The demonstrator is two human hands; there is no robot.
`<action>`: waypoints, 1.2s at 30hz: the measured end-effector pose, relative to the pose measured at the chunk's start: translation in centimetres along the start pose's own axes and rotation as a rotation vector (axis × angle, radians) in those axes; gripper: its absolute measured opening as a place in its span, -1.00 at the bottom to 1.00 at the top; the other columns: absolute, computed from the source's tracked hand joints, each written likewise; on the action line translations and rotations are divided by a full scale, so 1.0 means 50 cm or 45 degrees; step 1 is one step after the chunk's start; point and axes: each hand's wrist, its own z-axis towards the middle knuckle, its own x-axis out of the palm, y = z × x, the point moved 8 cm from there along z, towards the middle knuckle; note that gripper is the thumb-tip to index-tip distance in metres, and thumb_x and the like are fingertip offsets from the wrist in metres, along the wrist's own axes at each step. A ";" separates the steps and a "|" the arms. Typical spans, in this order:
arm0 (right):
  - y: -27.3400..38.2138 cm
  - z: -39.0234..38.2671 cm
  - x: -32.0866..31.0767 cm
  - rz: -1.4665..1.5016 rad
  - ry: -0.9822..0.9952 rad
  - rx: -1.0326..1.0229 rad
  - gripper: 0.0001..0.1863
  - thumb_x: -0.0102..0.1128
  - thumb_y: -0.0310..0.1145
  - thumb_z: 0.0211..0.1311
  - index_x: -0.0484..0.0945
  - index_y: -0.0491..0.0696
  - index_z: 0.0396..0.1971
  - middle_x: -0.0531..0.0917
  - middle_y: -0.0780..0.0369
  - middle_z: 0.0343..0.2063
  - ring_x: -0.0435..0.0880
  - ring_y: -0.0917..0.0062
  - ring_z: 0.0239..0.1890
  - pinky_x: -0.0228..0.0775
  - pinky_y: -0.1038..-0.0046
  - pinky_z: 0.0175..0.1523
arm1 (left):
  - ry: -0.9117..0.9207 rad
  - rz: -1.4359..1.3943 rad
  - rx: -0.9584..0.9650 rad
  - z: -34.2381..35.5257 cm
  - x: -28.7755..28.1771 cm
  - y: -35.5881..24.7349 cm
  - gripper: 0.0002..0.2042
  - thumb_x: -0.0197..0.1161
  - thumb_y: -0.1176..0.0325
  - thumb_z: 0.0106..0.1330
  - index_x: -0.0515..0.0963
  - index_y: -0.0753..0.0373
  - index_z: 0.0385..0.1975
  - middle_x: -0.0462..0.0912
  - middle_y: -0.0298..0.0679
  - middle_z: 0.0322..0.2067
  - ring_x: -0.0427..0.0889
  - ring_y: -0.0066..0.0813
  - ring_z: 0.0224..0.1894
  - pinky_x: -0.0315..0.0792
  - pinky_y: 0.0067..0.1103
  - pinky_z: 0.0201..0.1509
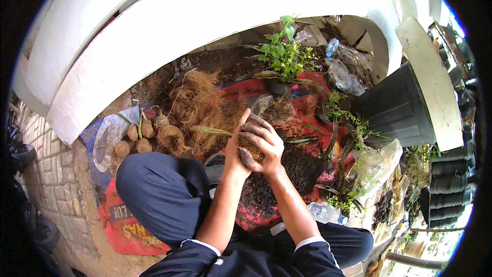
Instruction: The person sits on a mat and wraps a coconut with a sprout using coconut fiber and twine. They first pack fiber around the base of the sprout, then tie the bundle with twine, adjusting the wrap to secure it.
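Observation:
My left hand [238, 146] and my right hand [264, 146] are pressed round a brown fibre ball [254, 150] at the centre, its surface partly hidden by my soil-darkened fingers. A long pale green leaf [207, 130] sticks out leftward from behind my left hand. Loose coconut fibre [195, 102] lies just beyond on the left, and a heap of dark soil [294, 174] sits on the red sheet [128, 236] below and right of my hands. Several fibre balls [146, 127] with small shoots lie at the left.
White curved panels [215, 5] arch across the back. A flowering plant [284, 46] stands beyond my hands. At the right are a black bucket [389, 107], plastic bottles [328, 213], bags and leafy stems. Paving [56, 184] runs along the left.

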 end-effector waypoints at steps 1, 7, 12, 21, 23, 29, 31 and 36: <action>-0.003 -0.004 -0.006 0.003 -0.065 0.044 -0.68 0.31 -0.35 -0.19 0.62 -0.11 -0.33 0.63 0.09 -0.24 0.58 0.16 -0.08 0.39 0.21 0.06 | 0.056 0.111 -0.017 0.003 0.005 -0.002 -0.56 -0.23 0.18 0.43 0.24 0.28 0.21 0.45 -0.23 0.01 0.42 -0.48 0.08 0.33 -0.52 0.18; -0.112 -0.091 0.008 0.523 -0.439 1.110 -0.81 0.01 -0.44 0.25 0.53 -0.26 -0.32 0.58 0.27 -0.39 0.49 0.67 -0.29 0.34 0.58 -0.11 | 0.006 1.017 0.368 0.016 0.012 -0.056 -0.52 -0.28 0.12 0.47 0.29 0.35 0.19 0.34 -0.22 0.21 0.25 -0.52 0.25 -0.01 -0.52 0.38; -0.141 -0.083 0.057 0.645 -0.362 1.169 -0.62 -0.10 -0.33 0.36 0.36 -0.20 0.09 0.46 0.12 0.06 0.36 0.53 0.16 0.14 0.50 0.23 | -0.202 0.715 0.417 0.009 -0.013 -0.054 -0.59 -0.14 0.14 0.42 0.53 0.37 -0.12 0.48 -0.16 0.05 0.44 -0.43 0.09 0.23 -0.49 0.23; -0.099 0.005 0.009 0.096 -0.229 0.278 -0.84 0.15 -0.48 0.03 0.56 -0.22 -0.37 0.64 0.09 -0.34 0.63 0.23 -0.26 0.45 0.37 -0.09 | -0.254 0.182 -0.004 0.045 -0.012 -0.040 -0.43 0.01 -0.14 0.28 0.42 0.21 0.07 0.55 -0.28 -0.08 0.51 -0.43 -0.02 0.34 -0.43 0.16; -0.169 0.004 0.017 0.475 -0.383 0.798 -0.79 0.00 -0.43 0.25 0.54 -0.27 -0.34 0.64 0.14 -0.36 0.59 0.53 -0.28 0.38 0.51 -0.13 | -0.073 0.529 0.194 0.064 0.038 -0.071 -0.43 0.04 -0.12 0.27 0.43 0.24 0.07 0.54 -0.26 -0.03 0.49 -0.45 0.01 0.32 -0.44 0.16; -0.136 0.054 0.085 0.115 -0.161 0.792 -0.61 -0.20 -0.24 0.35 0.47 -0.11 0.03 0.44 0.01 0.05 0.22 0.21 0.25 0.03 0.25 0.29 | -0.269 0.437 0.483 0.087 -0.005 -0.134 -0.63 0.20 0.16 0.25 0.49 0.37 -0.14 0.55 -0.13 -0.26 0.59 -0.45 -0.26 0.53 -0.55 -0.24; -0.103 0.069 0.095 0.155 -0.152 0.469 -0.53 0.01 -0.12 0.23 0.45 -0.11 0.03 0.44 0.02 0.06 0.29 0.14 0.21 0.07 0.22 0.29 | -0.287 0.298 0.392 0.100 -0.046 -0.138 -0.61 0.05 0.16 0.33 0.43 0.39 -0.06 0.53 -0.13 -0.18 0.58 -0.39 -0.16 0.50 -0.49 -0.08; -0.110 0.033 0.126 0.278 -0.105 0.547 -0.69 0.06 -0.42 0.15 0.54 -0.19 -0.11 0.63 0.06 -0.17 0.60 0.30 -0.04 0.38 0.42 0.06 | -0.343 0.086 0.189 0.087 -0.077 -0.115 -0.55 -0.05 0.09 0.38 0.30 0.27 0.12 0.47 -0.16 -0.03 0.45 -0.34 0.06 0.35 -0.40 0.15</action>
